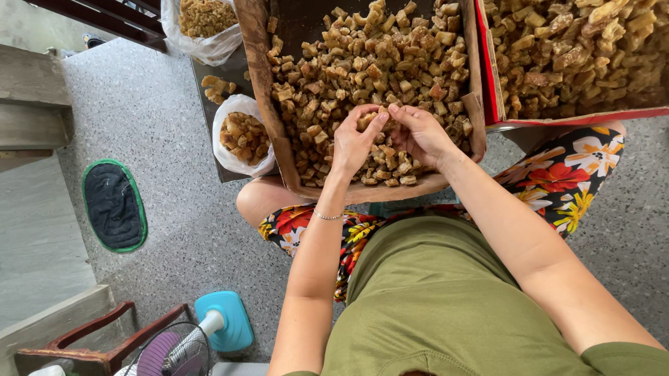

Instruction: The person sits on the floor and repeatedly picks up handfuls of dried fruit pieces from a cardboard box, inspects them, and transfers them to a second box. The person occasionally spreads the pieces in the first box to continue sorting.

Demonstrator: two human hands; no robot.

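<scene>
My left hand (354, 143) and my right hand (420, 134) meet over a cardboard box (259, 101) full of brown, crusty chunks (374, 58). Together the fingertips pinch one chunk (371, 120) between them, just above the heap. The box rests on my lap, tilted toward me. A thin bracelet circles my left wrist.
A second, red-edged box (572, 116) of the same chunks sits to the right. Two white plastic bags (236, 136) with chunks lie left of the box. On the floor lie a dark green-rimmed mat (114, 206), a small fan (184, 356) and a wooden chair (93, 349).
</scene>
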